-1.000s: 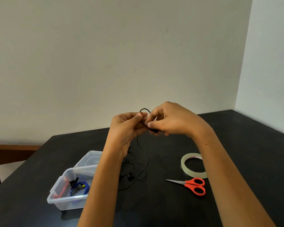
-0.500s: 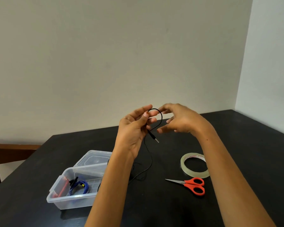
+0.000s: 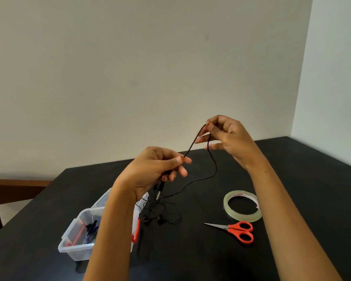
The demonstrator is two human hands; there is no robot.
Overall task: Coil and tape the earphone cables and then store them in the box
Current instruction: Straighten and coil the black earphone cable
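Plain walls back a black desk. We hold the black earphone cable above mid-frame: our left hand pinches it near the plug, and our right hand, raised higher at centre right, pinches a fold of it. The remaining cable lies loosely tangled on the desk, lower centre. We judge it light, limp and springy; grip near the plug. Tape roll, scissors and box lie below.
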